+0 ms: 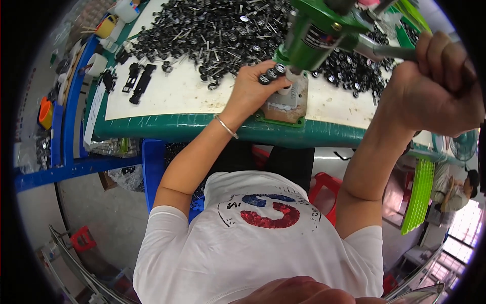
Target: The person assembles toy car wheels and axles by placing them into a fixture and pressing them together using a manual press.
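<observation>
My left hand (251, 91) is closed on several small black toy wheels (272, 74) with silvery centres, right at the working point of a green hand press (311, 43). Its fingertips reach a white cylindrical piece (285, 89) under the press head. My right hand (438, 83) is raised at the right, its fingers wrapped round the press's grey metal lever (390, 52). Below the head lies the press's base plate (298, 109), bolted at the table's front edge. The wheels partly hide behind my left fingers.
A large heap of black wheels and thin metal axles (217, 35) covers the far table. More wheels (349, 71) lie right of the press. Black toy chassis (143, 83) rest at the left. A blue rack (66, 121) stands left; a co-worker (455, 192) sits far right.
</observation>
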`<action>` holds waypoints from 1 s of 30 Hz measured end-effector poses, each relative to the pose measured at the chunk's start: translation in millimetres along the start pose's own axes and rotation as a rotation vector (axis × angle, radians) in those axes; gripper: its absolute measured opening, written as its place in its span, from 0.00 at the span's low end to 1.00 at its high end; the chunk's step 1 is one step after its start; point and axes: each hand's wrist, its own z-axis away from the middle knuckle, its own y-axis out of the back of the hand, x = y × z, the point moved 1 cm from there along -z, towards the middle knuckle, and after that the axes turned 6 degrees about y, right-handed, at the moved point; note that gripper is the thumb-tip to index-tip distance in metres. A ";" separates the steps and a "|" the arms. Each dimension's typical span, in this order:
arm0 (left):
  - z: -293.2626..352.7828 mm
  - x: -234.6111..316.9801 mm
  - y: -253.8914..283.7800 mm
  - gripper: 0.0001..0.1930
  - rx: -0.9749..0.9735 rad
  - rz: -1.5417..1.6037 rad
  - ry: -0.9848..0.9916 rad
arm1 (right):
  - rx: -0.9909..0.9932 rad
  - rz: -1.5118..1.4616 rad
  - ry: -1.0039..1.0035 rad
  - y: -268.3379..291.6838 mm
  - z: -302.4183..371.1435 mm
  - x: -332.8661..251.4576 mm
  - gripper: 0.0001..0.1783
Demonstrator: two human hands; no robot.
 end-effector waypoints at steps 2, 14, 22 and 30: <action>3.8 1.1 -3.2 0.14 0.022 0.136 0.029 | -0.049 0.033 0.103 13.3 -3.3 2.2 0.14; 8.2 6.9 -12.3 0.13 0.012 0.364 0.188 | -0.174 0.124 0.386 41.1 -4.4 2.3 0.14; 8.2 5.3 -13.4 0.13 0.041 0.688 0.192 | 0.041 0.247 -0.031 43.4 -67.3 37.3 0.10; 17.2 -13.0 63.4 0.08 0.283 0.283 0.266 | 0.298 0.210 -0.272 48.4 -42.5 60.5 0.14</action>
